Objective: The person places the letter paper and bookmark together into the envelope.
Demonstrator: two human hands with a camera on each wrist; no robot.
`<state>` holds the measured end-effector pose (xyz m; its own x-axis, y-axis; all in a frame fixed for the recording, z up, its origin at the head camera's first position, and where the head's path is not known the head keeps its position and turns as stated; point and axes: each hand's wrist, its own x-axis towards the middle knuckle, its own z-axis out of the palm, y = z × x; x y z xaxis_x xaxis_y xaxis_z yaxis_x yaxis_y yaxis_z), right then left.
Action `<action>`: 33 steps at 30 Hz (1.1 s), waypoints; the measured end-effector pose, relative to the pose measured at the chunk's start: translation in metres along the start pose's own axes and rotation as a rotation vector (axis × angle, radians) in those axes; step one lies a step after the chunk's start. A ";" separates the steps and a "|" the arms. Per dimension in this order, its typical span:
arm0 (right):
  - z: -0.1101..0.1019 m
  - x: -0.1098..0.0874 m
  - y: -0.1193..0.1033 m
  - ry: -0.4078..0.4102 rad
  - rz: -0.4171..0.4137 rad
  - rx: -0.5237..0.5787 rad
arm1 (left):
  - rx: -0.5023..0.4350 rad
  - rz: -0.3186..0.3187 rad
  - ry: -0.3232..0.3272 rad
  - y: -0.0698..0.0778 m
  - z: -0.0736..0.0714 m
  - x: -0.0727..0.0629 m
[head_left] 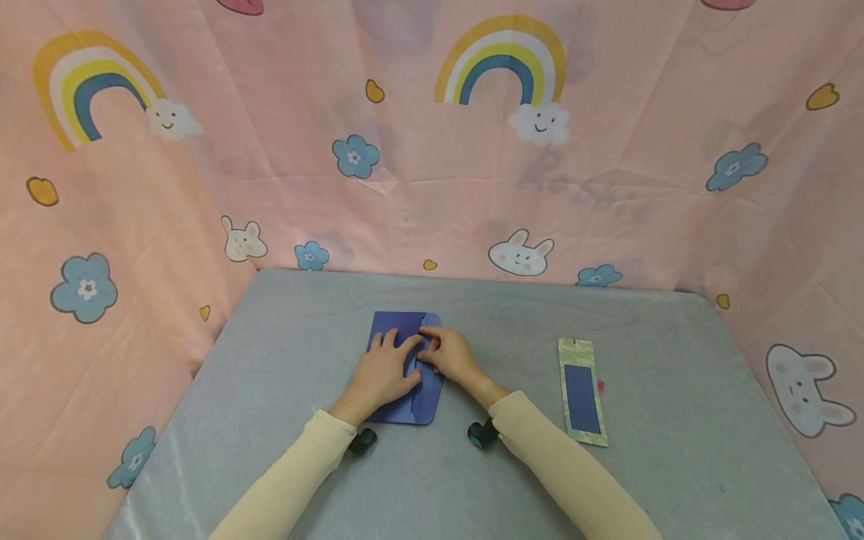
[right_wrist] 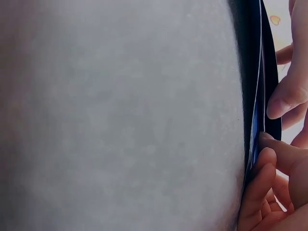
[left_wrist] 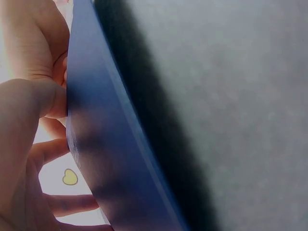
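A blue paper envelope (head_left: 394, 412) lies on the grey table, its flap (head_left: 428, 401) along the right side. My left hand (head_left: 381, 375) rests on the envelope with spread fingers, its thumb near the flap's fold. At the flap, my right hand (head_left: 452, 356) pinches the paper between thumb and curled fingers. From the left wrist view, the envelope's near edge (left_wrist: 110, 96) stands out over its dark shadow. In the right wrist view, the right hand's fingers (right_wrist: 262, 180) sit at the layered paper edge, close below the left thumb (right_wrist: 280, 107).
To the right lies a narrow green-patterned strip (head_left: 582, 352) with a dark blue rectangle; a small pink-red bit (head_left: 601, 386) shows beside it. Dark wrist devices (head_left: 363, 441) hang under the sleeves. A pink printed cloth (head_left: 405, 217) surrounds the grey table (head_left: 648, 352).
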<state>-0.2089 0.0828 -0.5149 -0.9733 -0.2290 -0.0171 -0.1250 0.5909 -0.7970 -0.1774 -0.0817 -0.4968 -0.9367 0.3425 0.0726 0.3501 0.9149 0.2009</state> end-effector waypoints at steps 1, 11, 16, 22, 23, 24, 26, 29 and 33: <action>0.000 0.000 0.000 -0.002 -0.001 0.000 | -0.002 0.001 0.002 0.000 0.000 0.000; -0.003 -0.001 -0.001 -0.024 0.044 0.103 | -0.001 -0.002 -0.014 -0.002 0.003 0.000; -0.008 -0.003 0.000 -0.031 0.037 0.176 | -0.001 -0.012 -0.035 -0.002 0.003 0.002; -0.021 -0.003 0.006 -0.006 0.026 0.212 | 0.000 -0.022 -0.049 -0.001 0.002 0.003; -0.024 -0.004 0.007 -0.008 0.030 0.217 | -0.003 -0.023 -0.048 -0.001 0.001 0.003; -0.027 -0.005 0.007 -0.008 0.031 0.221 | -0.005 -0.024 -0.048 -0.001 0.001 0.003; -0.034 -0.007 0.008 -0.016 0.032 0.229 | -0.009 -0.028 -0.051 0.000 0.001 0.003; -0.043 -0.012 0.009 -0.030 0.017 0.225 | -0.012 -0.034 -0.053 0.000 0.001 0.003; -0.052 -0.018 0.013 -0.036 0.000 0.220 | -0.014 -0.036 -0.053 0.001 0.001 0.003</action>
<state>-0.2028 0.1355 -0.4937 -0.9654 -0.2585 -0.0351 -0.0764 0.4087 -0.9095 -0.1800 -0.0791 -0.4973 -0.9470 0.3211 0.0130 0.3161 0.9237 0.2163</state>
